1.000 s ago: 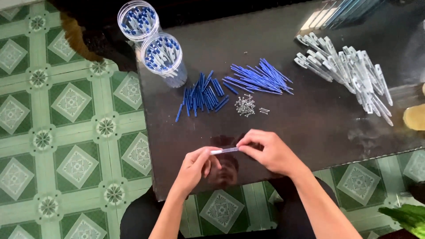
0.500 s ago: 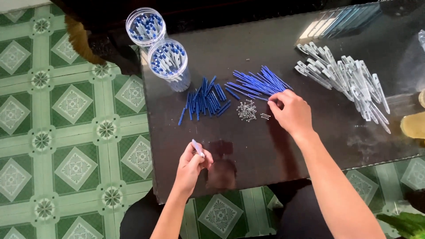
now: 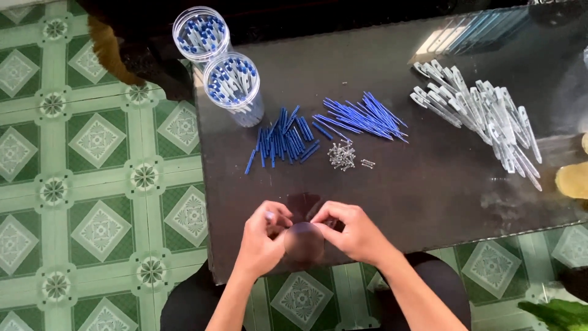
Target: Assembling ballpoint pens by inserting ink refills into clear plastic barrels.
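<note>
Pen part, small & pale, is sitting pinched in left hand point(image 3: 262, 236) fingers at near table point(image 3: 429, 202) edge; too hidden to tell its axis. Right hand point(image 3: 352, 230) is curling in from the right, fingertips pressing together beside the left's; whether they're touching the part can't be told. Springs point(image 3: 343, 154) lying well beyond.

Both forearms reach forward, left hand point(image 3: 262, 236) and right hand point(image 3: 354, 232) close together, fingers curled inward, fingertips nearly meeting.
</note>
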